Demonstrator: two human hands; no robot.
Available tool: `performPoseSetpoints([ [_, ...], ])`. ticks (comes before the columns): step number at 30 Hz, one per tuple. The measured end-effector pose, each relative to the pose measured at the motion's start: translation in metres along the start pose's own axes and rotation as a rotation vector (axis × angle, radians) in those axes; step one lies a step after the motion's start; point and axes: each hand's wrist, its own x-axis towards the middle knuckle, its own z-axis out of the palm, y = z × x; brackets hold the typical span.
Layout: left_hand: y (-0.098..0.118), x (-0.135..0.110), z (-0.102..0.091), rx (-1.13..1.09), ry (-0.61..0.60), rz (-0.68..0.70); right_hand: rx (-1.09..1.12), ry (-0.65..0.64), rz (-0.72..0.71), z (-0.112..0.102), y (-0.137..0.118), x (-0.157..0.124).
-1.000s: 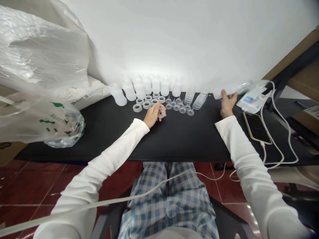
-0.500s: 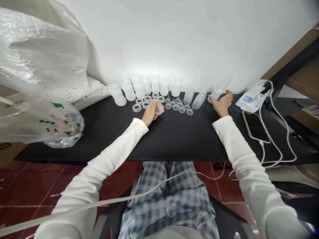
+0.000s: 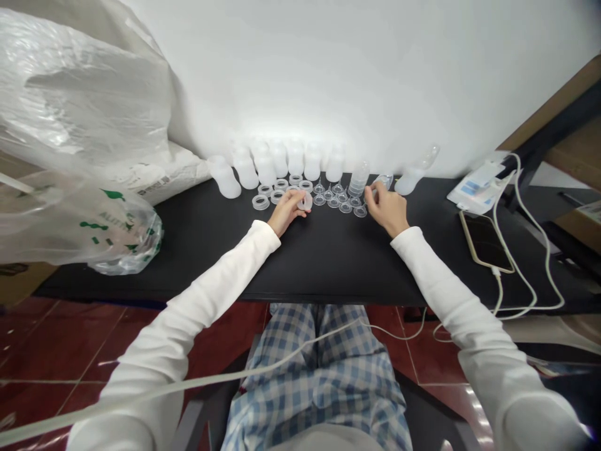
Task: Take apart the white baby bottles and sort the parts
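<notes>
My left hand (image 3: 287, 212) pinches a translucent bottle collar ring (image 3: 306, 202) above the black table. More collar rings (image 3: 260, 202) lie in rows just behind and left of it. Clear silicone bottle nipples (image 3: 346, 207) sit in a cluster between my hands. My right hand (image 3: 389, 210) is at the right side of the nipples, fingers bent and slightly apart, with nothing visible in them. It partly hides one leaning stack of clear domed caps (image 3: 385, 181); another stack of caps (image 3: 359, 178) stands beside it. A white baby bottle (image 3: 408, 180) with a clear cap top stands beyond my right hand.
Several white bottles (image 3: 244, 168) line the wall at the back. Plastic bags (image 3: 117, 232) bulge over the table's left end. To the right are a white packet (image 3: 476, 188), a phone (image 3: 486, 241) and looping white cables (image 3: 539, 238). Another cable crosses my lap.
My right hand has left the capped bottle on the right and moved left to the nipples and cap stacks. My left hand still holds the ring, now turned slightly.
</notes>
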Motion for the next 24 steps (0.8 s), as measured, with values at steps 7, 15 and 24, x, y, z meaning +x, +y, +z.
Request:
performPoseSetpoints([
  [7, -0.001, 0.002, -0.003, -0.102, 0.007, 0.010, 0.062, -0.312, -0.249, 0.005, 0.013, 0.001],
  [15, 0.002, 0.000, -0.001, -0.154, 0.018, -0.033, 0.211, -0.232, -0.402, 0.001, 0.013, 0.000],
  [24, 0.000, -0.002, 0.005, -0.192, -0.017, -0.061, 0.640, 0.062, -0.447, 0.017, -0.022, -0.015],
])
